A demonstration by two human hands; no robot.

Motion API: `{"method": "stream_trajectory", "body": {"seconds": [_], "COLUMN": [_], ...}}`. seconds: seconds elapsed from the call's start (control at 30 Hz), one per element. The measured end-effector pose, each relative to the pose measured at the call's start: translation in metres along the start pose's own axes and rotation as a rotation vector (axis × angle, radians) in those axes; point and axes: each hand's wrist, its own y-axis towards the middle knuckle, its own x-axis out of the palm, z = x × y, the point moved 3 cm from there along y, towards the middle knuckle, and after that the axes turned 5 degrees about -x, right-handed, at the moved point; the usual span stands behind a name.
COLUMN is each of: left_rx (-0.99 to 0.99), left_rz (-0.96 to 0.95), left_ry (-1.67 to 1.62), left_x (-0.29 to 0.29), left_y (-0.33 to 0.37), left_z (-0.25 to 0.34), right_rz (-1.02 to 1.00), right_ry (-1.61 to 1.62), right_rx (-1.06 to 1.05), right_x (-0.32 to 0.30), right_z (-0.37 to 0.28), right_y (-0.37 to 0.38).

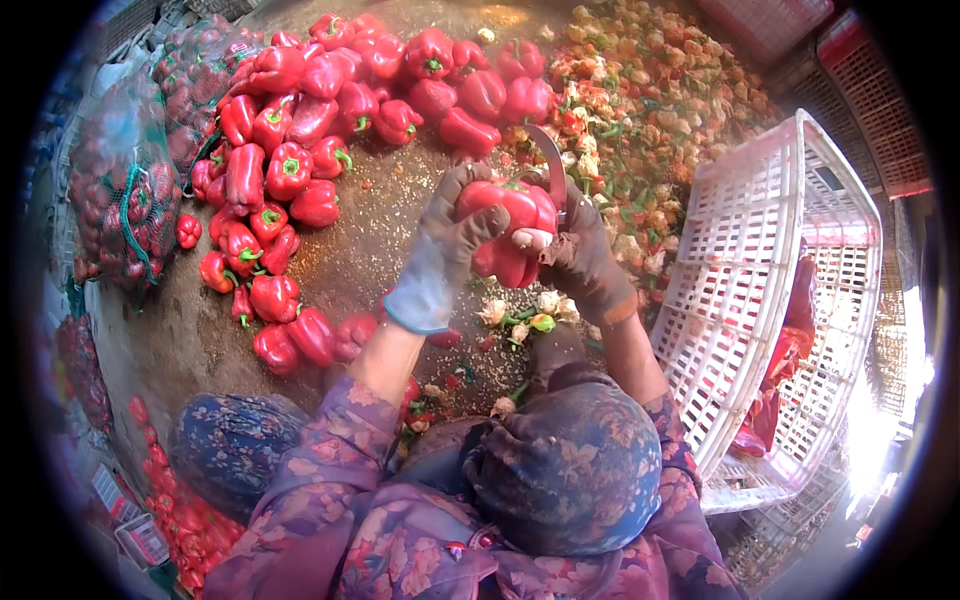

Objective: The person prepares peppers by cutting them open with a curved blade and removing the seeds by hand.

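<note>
A large red bell pepper (512, 208) is held up in front of me between both hands. My left hand (440, 245), in a dirty grey glove with a pale blue cuff, is closed around the pepper's left side. My right hand (592, 250), in a brown-stained glove, grips a knife (550, 160) whose curved blade rises at the pepper's right edge. Bare fingertips poke out of the right glove and press on the pepper's front. The knife's handle is hidden in that hand. Below lie a few cut pepper cores (520, 318) with green stems.
Whole red peppers (288, 170) curve along the ground at left and ahead. A heap of cut cores (650, 110) spreads at far right. A white plastic crate (735, 250) leans on my right with red pepper pieces inside. Filled mesh bags (125, 185) stand far left.
</note>
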Motion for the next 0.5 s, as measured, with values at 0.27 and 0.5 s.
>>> {"method": "stream_trajectory", "body": {"seconds": [0.27,0.5], "left_rx": [-0.313,-0.479], "left_rz": [-0.086,-0.147], "left_ry": [-0.602,-0.656], "left_x": [-0.006,-0.005], "left_y": [0.013,0.013], "left_z": [-0.028,-0.055], "right_rz": [0.183,0.120], "right_ry": [0.041,-0.293], "right_rx": [-0.060,0.003], "right_x": [-0.016,0.002], "right_z": [0.020,-0.013], "right_y": [-0.021,-0.020]}}
